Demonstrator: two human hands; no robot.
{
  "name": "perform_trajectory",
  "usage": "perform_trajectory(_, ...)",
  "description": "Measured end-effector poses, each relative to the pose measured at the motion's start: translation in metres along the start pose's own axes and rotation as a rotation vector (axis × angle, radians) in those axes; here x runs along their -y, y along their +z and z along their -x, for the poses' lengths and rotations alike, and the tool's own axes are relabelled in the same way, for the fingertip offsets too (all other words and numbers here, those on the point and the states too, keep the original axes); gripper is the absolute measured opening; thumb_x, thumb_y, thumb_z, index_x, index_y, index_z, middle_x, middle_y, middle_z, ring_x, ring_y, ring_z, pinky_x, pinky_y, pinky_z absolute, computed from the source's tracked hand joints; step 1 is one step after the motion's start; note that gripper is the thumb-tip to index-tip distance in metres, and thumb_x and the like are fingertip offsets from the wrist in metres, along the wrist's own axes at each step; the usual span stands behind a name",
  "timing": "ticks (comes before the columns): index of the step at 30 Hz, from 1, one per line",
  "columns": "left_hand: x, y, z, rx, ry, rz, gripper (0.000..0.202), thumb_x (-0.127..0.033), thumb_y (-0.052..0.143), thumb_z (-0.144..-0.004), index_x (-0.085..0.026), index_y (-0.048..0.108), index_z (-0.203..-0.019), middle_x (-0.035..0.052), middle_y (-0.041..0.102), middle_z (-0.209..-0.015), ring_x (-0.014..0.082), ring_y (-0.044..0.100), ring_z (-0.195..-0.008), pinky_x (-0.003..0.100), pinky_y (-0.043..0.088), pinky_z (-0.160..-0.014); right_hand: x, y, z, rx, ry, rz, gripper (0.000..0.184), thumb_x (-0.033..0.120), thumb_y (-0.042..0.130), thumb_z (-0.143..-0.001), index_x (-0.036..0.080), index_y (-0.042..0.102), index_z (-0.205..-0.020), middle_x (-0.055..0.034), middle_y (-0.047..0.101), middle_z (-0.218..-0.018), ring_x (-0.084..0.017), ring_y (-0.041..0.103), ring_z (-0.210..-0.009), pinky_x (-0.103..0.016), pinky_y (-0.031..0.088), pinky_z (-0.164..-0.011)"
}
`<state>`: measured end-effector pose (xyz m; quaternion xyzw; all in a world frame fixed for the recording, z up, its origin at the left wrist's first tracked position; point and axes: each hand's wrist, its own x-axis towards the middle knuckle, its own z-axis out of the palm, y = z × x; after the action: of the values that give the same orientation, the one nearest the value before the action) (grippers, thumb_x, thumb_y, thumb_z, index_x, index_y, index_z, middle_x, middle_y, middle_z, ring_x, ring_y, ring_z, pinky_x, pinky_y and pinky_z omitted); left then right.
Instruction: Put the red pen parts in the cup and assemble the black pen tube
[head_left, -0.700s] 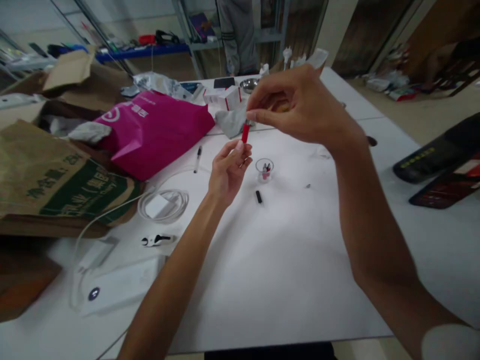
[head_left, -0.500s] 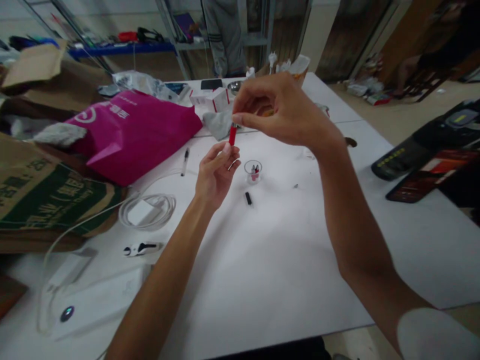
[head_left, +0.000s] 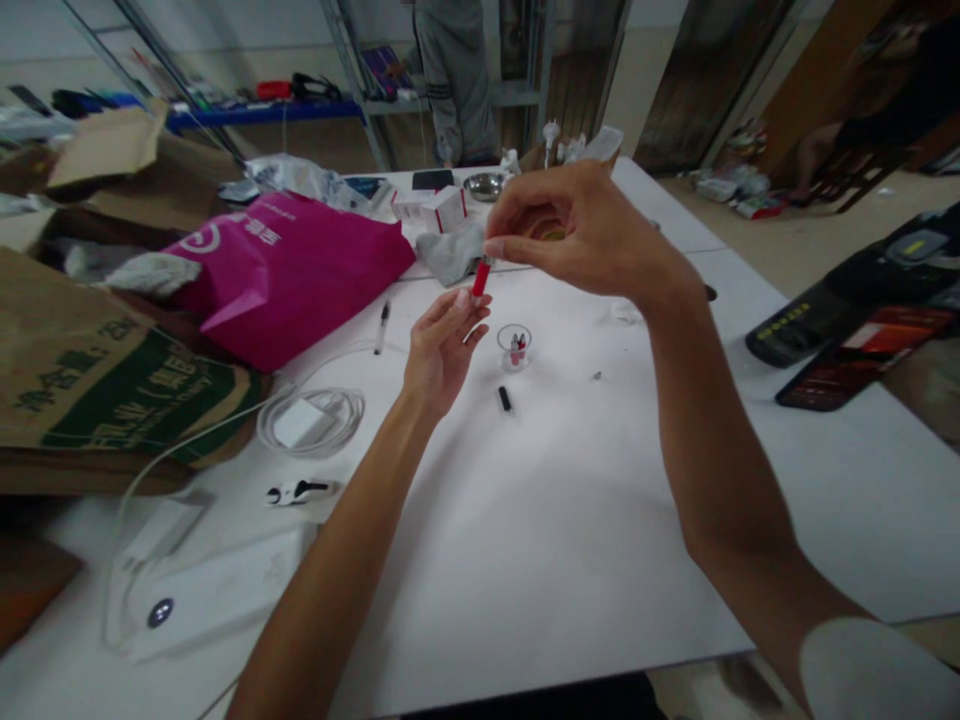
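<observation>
One red tube [head_left: 481, 277] pinched between two hands.

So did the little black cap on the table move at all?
No. The black cap lies just below-left of the small clear cup, the same as before; only the head camera shifted.

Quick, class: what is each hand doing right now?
Left hand: closed on the red pen, lower end.
Right hand: pinching its top.
</observation>
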<state>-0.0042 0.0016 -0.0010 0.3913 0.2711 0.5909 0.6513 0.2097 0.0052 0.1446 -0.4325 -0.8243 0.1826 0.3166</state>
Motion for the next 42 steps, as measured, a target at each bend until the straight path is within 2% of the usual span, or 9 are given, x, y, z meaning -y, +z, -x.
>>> perform_trajectory(3,0.009,-0.010,-0.004,-0.081,-0.009,-0.005,0.023,-0.047,0.090,-0.099,-0.026,0.083,-0.106,0.0066,0.086,-0.122,0.0197,0.078,-0.110,0.029,0.058,-0.096,0.001,-0.001,0.001,0.006,0.021,0.035,0.036,0.067,0.089,-0.099,0.033,0.085,-0.110,-0.0077,0.090,-0.117,-0.039,0.080,-0.123,-0.049,0.068,-0.100)
perform_trajectory(8,0.031,-0.032,-0.011,-0.251,-0.055,0.021,0.029,-0.049,0.091,-0.102,-0.021,0.081,-0.101,0.0047,0.083,-0.104,0.0146,0.075,-0.093,0.026,0.055,-0.089,-0.002,0.001,0.000,0.039,0.022,0.082,0.038,0.066,0.084,-0.103,0.032,0.088,-0.118,-0.0099,0.090,-0.118,-0.041,0.080,-0.123,-0.054,0.068,-0.104)
perform_trajectory(11,0.041,-0.038,-0.012,-0.306,-0.075,0.046,0.032,-0.047,0.094,-0.101,-0.019,0.079,-0.096,0.0036,0.079,-0.094,0.0124,0.072,-0.085,0.025,0.055,-0.086,-0.005,0.003,-0.001,0.065,0.017,0.091,0.037,0.062,0.083,-0.103,0.030,0.090,-0.120,-0.0108,0.090,-0.115,-0.041,0.080,-0.121,-0.055,0.068,-0.106)
perform_trajectory(15,0.047,-0.039,-0.012,-0.309,-0.052,0.067,0.035,-0.047,0.095,-0.102,-0.017,0.079,-0.095,0.0035,0.078,-0.091,0.0113,0.072,-0.083,0.024,0.055,-0.085,-0.011,0.005,-0.002,0.087,0.005,0.107,0.032,0.056,0.086,-0.101,0.030,0.091,-0.118,-0.0105,0.091,-0.114,-0.040,0.080,-0.115,-0.056,0.067,-0.106)
perform_trajectory(22,0.052,-0.043,-0.013,-0.299,-0.026,0.094,0.036,-0.044,0.096,-0.103,-0.014,0.080,-0.093,0.0029,0.076,-0.090,0.0094,0.071,-0.082,0.023,0.056,-0.085,-0.022,0.009,-0.004,0.095,-0.010,0.137,0.027,0.051,0.083,-0.102,0.032,0.093,-0.117,-0.0076,0.091,-0.110,-0.038,0.081,-0.116,-0.050,0.067,-0.101)
perform_trajectory(32,0.052,-0.041,-0.012,-0.293,-0.003,0.061,0.033,-0.041,0.094,-0.106,-0.016,0.080,-0.090,0.0029,0.077,-0.090,0.0098,0.071,-0.081,0.024,0.056,-0.084,-0.040,0.020,-0.009,0.170,-0.012,0.202,0.019,0.048,0.086,-0.099,0.031,0.091,-0.106,-0.0053,0.091,-0.106,-0.034,0.081,-0.108,-0.043,0.063,-0.095)
perform_trajectory(38,0.053,-0.043,-0.012,-0.279,-0.005,0.063,0.031,-0.040,0.094,-0.105,-0.016,0.080,-0.091,0.0031,0.077,-0.091,0.0099,0.071,-0.082,0.023,0.056,-0.083,-0.048,0.025,-0.012,0.230,-0.034,0.253,0.008,0.026,0.080,-0.099,0.027,0.086,-0.094,-0.0028,0.088,-0.099,-0.025,0.080,-0.095,-0.037,0.057,-0.086)
perform_trajectory(42,0.053,-0.042,-0.012,-0.288,-0.005,0.057,0.029,-0.038,0.091,-0.107,-0.016,0.080,-0.092,0.0035,0.078,-0.092,0.0101,0.071,-0.082,0.023,0.056,-0.084,-0.052,0.027,-0.013,0.244,-0.062,0.252,0.007,0.022,0.081,-0.100,0.023,0.086,-0.095,-0.0040,0.087,-0.098,-0.024,0.079,-0.093,-0.036,0.055,-0.084)
